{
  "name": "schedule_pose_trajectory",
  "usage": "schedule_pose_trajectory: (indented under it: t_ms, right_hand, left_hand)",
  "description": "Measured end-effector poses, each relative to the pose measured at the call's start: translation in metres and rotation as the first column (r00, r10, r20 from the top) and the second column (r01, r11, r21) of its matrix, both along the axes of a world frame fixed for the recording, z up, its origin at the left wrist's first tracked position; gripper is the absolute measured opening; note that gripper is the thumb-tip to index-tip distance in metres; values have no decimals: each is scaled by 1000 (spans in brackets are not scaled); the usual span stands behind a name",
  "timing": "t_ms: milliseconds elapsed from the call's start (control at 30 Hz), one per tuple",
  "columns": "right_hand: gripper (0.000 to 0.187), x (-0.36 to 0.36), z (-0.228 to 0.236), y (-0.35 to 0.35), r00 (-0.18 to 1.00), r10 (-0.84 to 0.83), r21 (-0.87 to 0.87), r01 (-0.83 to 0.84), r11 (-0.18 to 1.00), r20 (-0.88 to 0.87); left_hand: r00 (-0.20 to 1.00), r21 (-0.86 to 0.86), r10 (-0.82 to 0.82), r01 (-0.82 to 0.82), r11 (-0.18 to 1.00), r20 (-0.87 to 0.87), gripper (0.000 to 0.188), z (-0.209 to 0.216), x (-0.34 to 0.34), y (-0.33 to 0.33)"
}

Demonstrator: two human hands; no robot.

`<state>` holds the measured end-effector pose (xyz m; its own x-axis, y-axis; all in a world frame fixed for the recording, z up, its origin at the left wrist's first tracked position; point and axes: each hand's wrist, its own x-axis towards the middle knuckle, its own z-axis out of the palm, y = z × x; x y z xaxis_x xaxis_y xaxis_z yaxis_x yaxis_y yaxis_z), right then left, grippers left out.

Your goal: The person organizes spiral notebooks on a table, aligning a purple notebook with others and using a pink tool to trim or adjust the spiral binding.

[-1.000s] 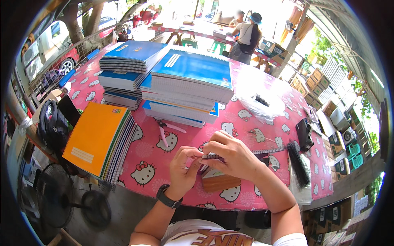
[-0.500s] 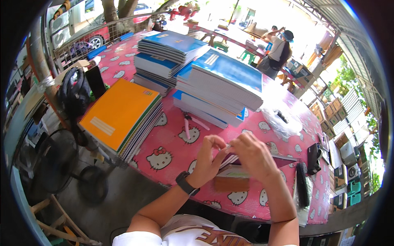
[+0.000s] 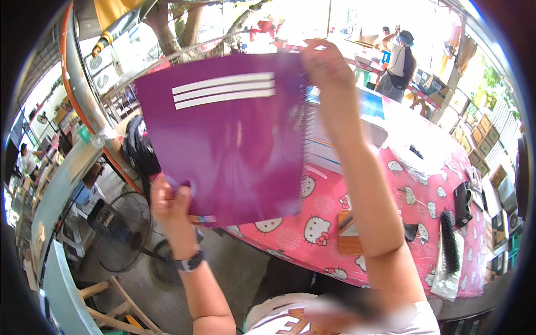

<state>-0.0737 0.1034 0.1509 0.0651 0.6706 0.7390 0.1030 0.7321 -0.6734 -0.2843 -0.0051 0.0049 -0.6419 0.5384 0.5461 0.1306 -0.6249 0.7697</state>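
A purple spiral-bound notebook [image 3: 223, 151] is raised in front of me above the table, its cover marked with white strips. My left hand [image 3: 172, 206] grips its lower left corner, thumb on the cover. At the upper right corner, beside the coil edge, my right hand [image 3: 329, 64] is closed on the notebook. Partly hidden behind it and my right arm is a stack of blue notebooks [image 3: 371, 109]. A brown wooden block [image 3: 349, 245] lies on the table next to my right forearm.
The table has a pink patterned cover [image 3: 385, 192]. Black binding coils [image 3: 448, 240] on a clear bag and a black device [image 3: 463, 204] lie at its right. A standing fan [image 3: 123, 229] is at the left. Beyond the table, a person [image 3: 399, 64] stands.
Both hands have risen from the table with the purple notebook, which now faces me and covers the orange stack. My left hand has moved left, the right one up.
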Motion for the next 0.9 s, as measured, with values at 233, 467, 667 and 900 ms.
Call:
schedule_pose_trajectory:
  t_ms: [233,467,667,900]
  right_hand:
    - [16,-97,-179,118,971,-108,-161,143,976,212]
    - [19,-103,-264,145,1000,4,-288,0,958,15]
    - [21,-115,-267,151,968,-2,-435,-111,894,-252]
    - [23,-114,-285,150,897,6,-343,-175,923,-441]
  left_hand:
    - [935,-523,-253,90,847,-249,37,-38,-188,66]
    - [999,-244,-38,30,969,-27,38,-121,-170,85]
    - [927,-215,80,1,977,367,47,-108,-153,103]
    - [943,-211,84,-15,977,321,50,-101,-135,100]
